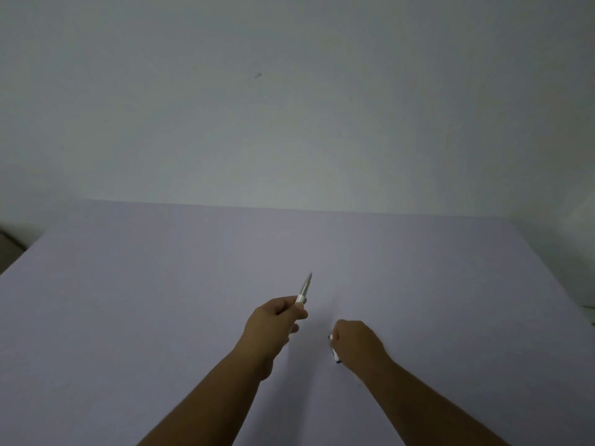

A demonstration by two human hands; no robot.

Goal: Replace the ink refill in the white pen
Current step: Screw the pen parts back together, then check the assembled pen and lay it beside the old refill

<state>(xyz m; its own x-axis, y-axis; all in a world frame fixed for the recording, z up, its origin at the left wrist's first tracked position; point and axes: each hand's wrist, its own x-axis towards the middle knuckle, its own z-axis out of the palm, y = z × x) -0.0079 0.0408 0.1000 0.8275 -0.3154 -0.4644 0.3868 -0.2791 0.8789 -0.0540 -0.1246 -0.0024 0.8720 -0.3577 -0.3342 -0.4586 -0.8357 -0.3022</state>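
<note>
My left hand (273,323) is closed around the white pen (304,289), held above the table. The pen's clear front section and tip point up and away from me. My right hand (355,341) is a fist to the right of it, lower and nearer the table. A small white piece with blue marks (335,354) sticks out below the fist, and another bit shows at its left edge. What that piece is I cannot tell; most of it is hidden in the hand.
The pale lilac table (161,317) fills the lower half of the view, its far edge against a plain white wall (289,107). A dark object (9,246) sits beyond the table's left edge.
</note>
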